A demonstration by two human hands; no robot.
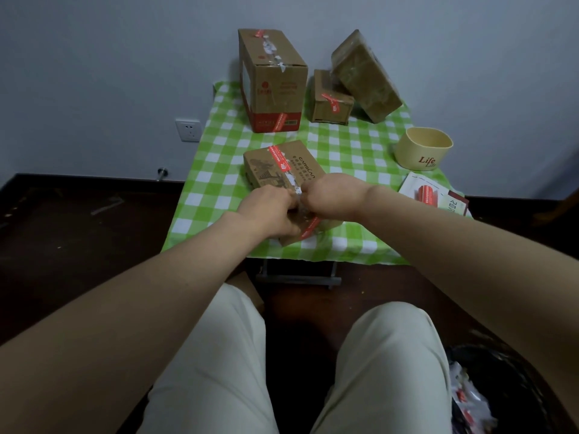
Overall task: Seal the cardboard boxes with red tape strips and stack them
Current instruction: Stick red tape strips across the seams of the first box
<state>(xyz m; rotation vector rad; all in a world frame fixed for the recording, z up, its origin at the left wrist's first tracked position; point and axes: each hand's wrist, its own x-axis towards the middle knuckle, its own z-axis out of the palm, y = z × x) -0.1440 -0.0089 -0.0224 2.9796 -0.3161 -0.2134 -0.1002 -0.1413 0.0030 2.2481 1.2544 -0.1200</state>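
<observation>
Cardboard box (282,170) is shown lying at the near edge of the table (219,158), long axis directed away from the person, with left hand (266,208) and right hand (326,195) clenched on its red tape strip (279,154) (fingertips hidden), equally near.

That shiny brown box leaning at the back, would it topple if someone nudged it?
The brown plastic-wrapped cardboard box probably tips easily: it stands tilted, propped against the small taped cardboard box. Its glossy wrap may be slippery.
</observation>
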